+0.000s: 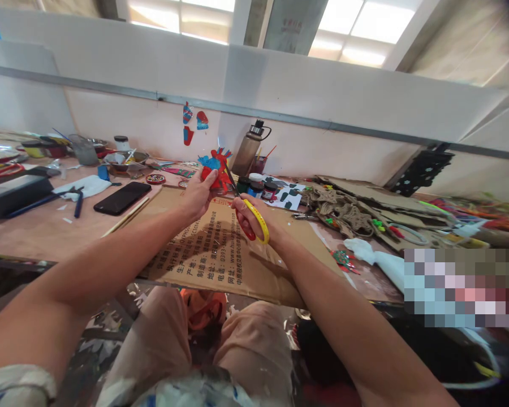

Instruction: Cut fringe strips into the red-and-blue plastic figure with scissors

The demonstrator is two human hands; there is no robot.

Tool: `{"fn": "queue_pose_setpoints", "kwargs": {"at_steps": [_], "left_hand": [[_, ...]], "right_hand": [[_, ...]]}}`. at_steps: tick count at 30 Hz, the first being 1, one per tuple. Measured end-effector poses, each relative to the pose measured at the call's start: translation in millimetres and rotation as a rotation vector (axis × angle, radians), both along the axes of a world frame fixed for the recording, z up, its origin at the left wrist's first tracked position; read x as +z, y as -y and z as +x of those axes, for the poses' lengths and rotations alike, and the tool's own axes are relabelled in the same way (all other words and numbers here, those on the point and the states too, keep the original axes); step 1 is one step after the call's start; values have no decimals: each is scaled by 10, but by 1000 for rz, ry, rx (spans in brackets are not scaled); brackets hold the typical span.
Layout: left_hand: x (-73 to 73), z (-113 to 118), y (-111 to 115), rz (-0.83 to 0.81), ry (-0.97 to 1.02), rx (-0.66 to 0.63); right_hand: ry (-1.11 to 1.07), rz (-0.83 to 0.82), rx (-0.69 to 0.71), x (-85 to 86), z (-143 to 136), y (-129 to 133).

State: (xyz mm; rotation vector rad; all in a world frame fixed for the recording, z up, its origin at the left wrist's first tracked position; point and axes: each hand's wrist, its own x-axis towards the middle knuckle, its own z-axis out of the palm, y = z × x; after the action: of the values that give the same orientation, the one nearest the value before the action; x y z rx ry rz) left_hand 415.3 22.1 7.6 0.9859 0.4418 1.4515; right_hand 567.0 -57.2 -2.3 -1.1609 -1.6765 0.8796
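Red and blue make up the small figure-like piece (220, 176) I hold up over the far edge of the printed cardboard sheet (254, 277), as my head view, the only one, shows it. Whether it is paper or cloth I cannot tell.

I take the step in hand to be trimming. My right hand (246, 212) is curled closed through the loops of the yellow-handled scissors (262, 223), above the far part of the sheet, and the blades point up and away, at the piece's right side. How wide they are parted I cannot make out. The next move, I'd judge, calls for turning the piece with the left so its edge meets the blades, keeping my fingertips out of their line.

My left hand (200, 195) is closed in a pinch, thumb on top, on the piece's lower left. So the piece lies just beyond both hands, gripped by the left.

Left of the sheet lie a wooden stick (125, 217) and a black phone (123, 198); beyond its far edge stand paint jars (255, 189) and a bottle (246, 150).
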Motion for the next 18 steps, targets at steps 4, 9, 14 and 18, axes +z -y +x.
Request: {"fn": "queue_pose_setpoints", "kwargs": {"at_steps": [4,9,14,18], "left_hand": [[7,-3,3,-5,-14,-6],[-4,-9,-18,-12,-16,-1],[-3,-11,-12,-5,-28,-3],[23,-3,44,6,-45,-14]], "right_hand": [[-13,29,-26,-21,0,-19],[33,61,-26,-25,18,-40],[20,35,-30,-31,17,-43],[6,25,-34,-56,10,-65]]}}
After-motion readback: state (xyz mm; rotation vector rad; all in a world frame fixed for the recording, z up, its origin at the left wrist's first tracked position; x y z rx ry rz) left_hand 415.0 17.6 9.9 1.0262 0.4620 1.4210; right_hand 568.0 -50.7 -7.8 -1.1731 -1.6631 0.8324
